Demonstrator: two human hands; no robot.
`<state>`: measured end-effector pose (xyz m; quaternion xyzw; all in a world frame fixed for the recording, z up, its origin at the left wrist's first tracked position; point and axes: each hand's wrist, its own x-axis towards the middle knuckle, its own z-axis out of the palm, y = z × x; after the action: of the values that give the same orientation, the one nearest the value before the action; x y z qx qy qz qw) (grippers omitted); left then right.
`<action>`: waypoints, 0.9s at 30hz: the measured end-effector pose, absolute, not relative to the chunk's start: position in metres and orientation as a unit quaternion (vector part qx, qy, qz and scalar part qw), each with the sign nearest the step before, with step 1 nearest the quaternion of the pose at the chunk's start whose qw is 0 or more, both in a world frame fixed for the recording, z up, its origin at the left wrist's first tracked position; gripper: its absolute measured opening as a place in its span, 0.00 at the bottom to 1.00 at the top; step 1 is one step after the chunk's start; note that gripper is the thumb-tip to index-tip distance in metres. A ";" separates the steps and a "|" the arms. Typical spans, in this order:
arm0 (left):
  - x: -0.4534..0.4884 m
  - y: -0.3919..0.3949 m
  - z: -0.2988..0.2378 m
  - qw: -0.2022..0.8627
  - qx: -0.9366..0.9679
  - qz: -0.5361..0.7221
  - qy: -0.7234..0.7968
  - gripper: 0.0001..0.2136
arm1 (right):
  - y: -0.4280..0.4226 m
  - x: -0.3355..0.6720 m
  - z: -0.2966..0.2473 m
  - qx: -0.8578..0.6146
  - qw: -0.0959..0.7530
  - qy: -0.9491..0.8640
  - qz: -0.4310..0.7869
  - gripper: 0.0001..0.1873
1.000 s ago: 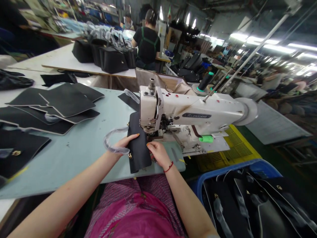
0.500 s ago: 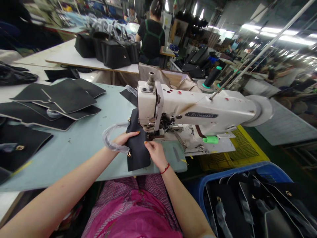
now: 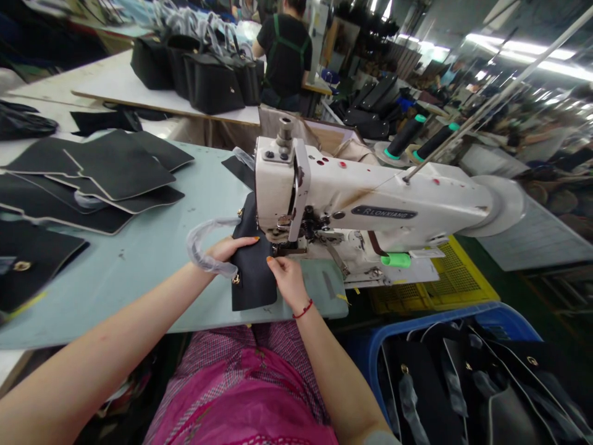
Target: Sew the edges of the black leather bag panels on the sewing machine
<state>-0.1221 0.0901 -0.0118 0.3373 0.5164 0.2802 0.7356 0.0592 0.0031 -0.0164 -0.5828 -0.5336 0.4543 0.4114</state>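
Observation:
A black bag panel with gold-coloured rings lies partly under the head of a white sewing machine. Its handle, wrapped in clear plastic, loops out to the left across my wrist. My left hand reaches through that loop and grips the panel, thumb on top; its other fingers are mostly hidden. Close to the needle area, my right hand pinches the panel's right edge between thumb and fingers. The needle itself cannot be made out.
Black cut panels are stacked on the pale blue tabletop to the left. A blue bin full of black pieces stands at lower right, near a yellow crate. Finished-looking black bags and a person are beyond.
The view has shifted slightly, moving most things a little within the picture. Both hands keep their hold on the panel, with little visible change at the machine.

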 end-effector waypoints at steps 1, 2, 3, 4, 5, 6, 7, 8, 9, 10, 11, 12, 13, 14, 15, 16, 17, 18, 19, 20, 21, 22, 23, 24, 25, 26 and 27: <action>-0.122 0.091 -0.012 0.737 0.343 0.283 0.508 0.13 | 0.004 0.059 -0.017 -0.584 0.413 -0.534 0.451 0.25; -0.123 0.092 -0.012 0.739 0.348 0.289 0.500 0.13 | 0.005 0.058 -0.017 -0.586 0.413 -0.534 0.448 0.25; -0.123 0.092 -0.012 0.740 0.349 0.292 0.495 0.13 | 0.005 0.058 -0.017 -0.588 0.412 -0.535 0.446 0.25; -0.123 0.093 -0.013 0.742 0.347 0.293 0.493 0.14 | 0.006 0.058 -0.017 -0.588 0.410 -0.537 0.445 0.25; -0.123 0.094 -0.013 0.743 0.345 0.295 0.491 0.14 | 0.007 0.058 -0.018 -0.587 0.408 -0.540 0.444 0.25; -0.123 0.095 -0.014 0.745 0.343 0.298 0.488 0.14 | 0.007 0.058 -0.018 -0.587 0.407 -0.542 0.443 0.25; -0.124 0.096 -0.016 0.746 0.343 0.302 0.484 0.14 | 0.008 0.058 -0.018 -0.586 0.405 -0.546 0.441 0.25; -0.124 0.096 -0.017 0.747 0.343 0.305 0.480 0.14 | 0.008 0.058 -0.018 -0.586 0.403 -0.550 0.438 0.26; -0.124 0.097 -0.019 0.748 0.345 0.307 0.476 0.14 | 0.009 0.058 -0.018 -0.586 0.401 -0.554 0.435 0.26; -0.125 0.098 -0.020 0.749 0.346 0.308 0.473 0.14 | 0.009 0.058 -0.018 -0.585 0.400 -0.558 0.432 0.26; -0.126 0.098 -0.022 0.751 0.346 0.306 0.472 0.13 | 0.009 0.059 -0.018 -0.584 0.400 -0.561 0.430 0.26; -0.126 0.099 -0.023 0.752 0.346 0.303 0.472 0.13 | 0.009 0.058 -0.018 -0.584 0.400 -0.563 0.427 0.26; -0.127 0.099 -0.024 0.751 0.347 0.301 0.474 0.13 | 0.009 0.058 -0.018 -0.587 0.399 -0.564 0.423 0.26; -0.127 0.099 -0.025 0.749 0.349 0.298 0.478 0.14 | 0.008 0.058 -0.017 -0.591 0.398 -0.564 0.418 0.26; -0.128 0.100 -0.026 0.744 0.353 0.297 0.483 0.15 | 0.007 0.058 -0.016 -0.596 0.395 -0.565 0.411 0.26; -0.129 0.101 -0.027 0.738 0.359 0.296 0.489 0.16 | 0.007 0.058 -0.015 -0.601 0.392 -0.568 0.402 0.26; -0.130 0.101 -0.028 0.730 0.368 0.295 0.495 0.17 | 0.005 0.057 -0.013 -0.607 0.389 -0.572 0.392 0.25; -0.130 0.102 -0.029 0.721 0.379 0.292 0.501 0.19 | 0.004 0.056 -0.012 -0.611 0.387 -0.576 0.382 0.23; -0.131 0.103 -0.029 0.713 0.391 0.289 0.505 0.20 | 0.003 0.055 -0.010 -0.614 0.384 -0.579 0.374 0.21; -0.132 0.104 -0.030 0.706 0.402 0.286 0.508 0.20 | 0.002 0.054 -0.008 -0.617 0.381 -0.581 0.368 0.19; -0.132 0.105 -0.031 0.701 0.411 0.281 0.510 0.21 | 0.000 0.052 -0.006 -0.622 0.378 -0.581 0.365 0.16; -0.133 0.105 -0.032 0.698 0.417 0.277 0.512 0.21 | -0.001 0.051 -0.004 -0.628 0.373 -0.580 0.361 0.14; -0.133 0.106 -0.032 0.697 0.419 0.276 0.512 0.22 | -0.002 0.049 -0.003 -0.635 0.368 -0.578 0.357 0.13; -0.133 0.105 -0.031 0.696 0.420 0.278 0.511 0.23 | -0.002 0.048 -0.002 -0.642 0.362 -0.576 0.353 0.12; -0.133 0.105 -0.030 0.695 0.421 0.283 0.510 0.23 | -0.003 0.047 -0.002 -0.647 0.358 -0.575 0.350 0.12; -0.132 0.104 -0.029 0.693 0.422 0.289 0.507 0.24 | -0.003 0.047 -0.002 -0.649 0.356 -0.574 0.350 0.12; -0.132 0.102 -0.027 0.691 0.423 0.297 0.506 0.24 | -0.002 0.047 -0.001 -0.647 0.355 -0.575 0.353 0.12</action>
<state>-0.1320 0.1020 -0.0267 0.4230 0.5060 0.2969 0.6906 0.0475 -0.0023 -0.0012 -0.6473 -0.5746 0.3533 0.3550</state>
